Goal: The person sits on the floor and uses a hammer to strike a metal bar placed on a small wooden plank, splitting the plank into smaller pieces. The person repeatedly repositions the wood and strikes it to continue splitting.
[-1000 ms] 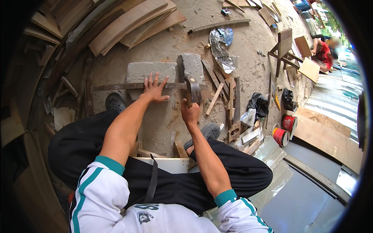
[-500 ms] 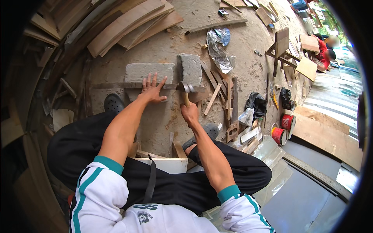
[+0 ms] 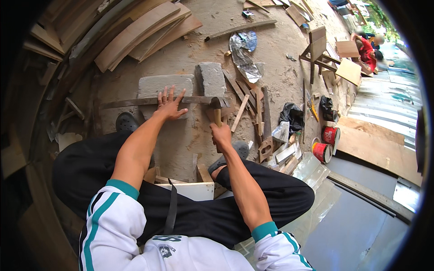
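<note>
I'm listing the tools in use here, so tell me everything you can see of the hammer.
The hammer has a dark, metallic-looking head and a pale, wood-like handle. The right hand grips the handle, which points away from the body. The head is at the far end, by the right end of a long, narrow strip; whether they touch is unclear.
</note>
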Motion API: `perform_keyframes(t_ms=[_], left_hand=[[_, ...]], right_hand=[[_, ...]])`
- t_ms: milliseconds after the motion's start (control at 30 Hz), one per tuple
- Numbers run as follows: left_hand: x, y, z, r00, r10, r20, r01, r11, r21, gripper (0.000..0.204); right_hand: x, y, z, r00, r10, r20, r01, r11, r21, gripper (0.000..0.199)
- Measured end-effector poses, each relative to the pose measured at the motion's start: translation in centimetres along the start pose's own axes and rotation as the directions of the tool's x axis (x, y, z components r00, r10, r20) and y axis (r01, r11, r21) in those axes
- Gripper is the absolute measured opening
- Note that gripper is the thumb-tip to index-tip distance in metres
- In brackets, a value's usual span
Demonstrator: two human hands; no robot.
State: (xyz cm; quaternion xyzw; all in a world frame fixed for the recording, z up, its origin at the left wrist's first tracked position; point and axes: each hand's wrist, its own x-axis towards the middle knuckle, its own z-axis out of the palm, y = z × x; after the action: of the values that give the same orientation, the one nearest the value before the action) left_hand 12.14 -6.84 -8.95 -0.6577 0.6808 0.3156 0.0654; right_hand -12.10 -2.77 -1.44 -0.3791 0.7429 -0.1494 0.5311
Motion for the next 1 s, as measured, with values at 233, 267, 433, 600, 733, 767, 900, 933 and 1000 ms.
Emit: perform_keyframes(t_ms=[233,267,433,600,733,767,900,933,1000], left_hand=[[0.0,-1.4,3.3,0.862,0.152,-0.484,-0.163,0.986,0.019,0.055],[-0.1,-1.0,3.3,0.804,0.168,-0.570,-0.166,0.985,0.057,0.045],[-0.4,1.0,-0.7,0.716,0.259,-0.649,-0.325,0.945,0.019,0.039],[-1.8,6.9,-10.6,0.426,0.307,-0.851,-0.566,0.825,0.014,0.037],[-4.9,10.9,-17.5,0.337,0.207,-0.918,-0.690,0.718,-0.091,0.033],[-5.5,11.5,-18.5,0.378,0.163,-0.911,-0.718,0.673,-0.178,0.032],[-8.1,12.9,-20.3,0.424,0.035,-0.905,-0.773,0.536,-0.341,0.028],[-8.3,12.7,-19.9,0.404,0.017,-0.914,-0.775,0.538,-0.333,0.027],[-9.1,11.9,-18.8,0.636,-0.086,-0.767,-0.576,0.608,-0.546,0.030]], right_hand=[[-6.3,0.7,-7.5,0.995,0.102,0.009,-0.103,0.990,0.101,0.024],[-7.2,0.5,-8.4,0.993,0.114,0.008,-0.115,0.987,0.114,0.025],[-10.8,-1.2,-11.4,0.991,0.121,-0.055,-0.100,0.951,0.292,0.027],[-12.4,-4.0,-12.8,0.996,0.011,-0.085,0.025,0.915,0.404,0.028],[-13.2,-5.6,-12.5,0.994,-0.042,-0.102,0.081,0.910,0.407,0.032],[-13.5,-5.8,-12.3,0.993,-0.062,-0.097,0.096,0.909,0.406,0.032],[-13.9,-6.0,-11.1,0.990,-0.121,-0.071,0.139,0.917,0.375,0.031],[-14.0,-6.0,-10.8,0.988,-0.143,-0.059,0.154,0.917,0.368,0.030],[-14.3,-6.1,-9.9,0.987,-0.152,-0.044,0.157,0.920,0.359,0.030]])
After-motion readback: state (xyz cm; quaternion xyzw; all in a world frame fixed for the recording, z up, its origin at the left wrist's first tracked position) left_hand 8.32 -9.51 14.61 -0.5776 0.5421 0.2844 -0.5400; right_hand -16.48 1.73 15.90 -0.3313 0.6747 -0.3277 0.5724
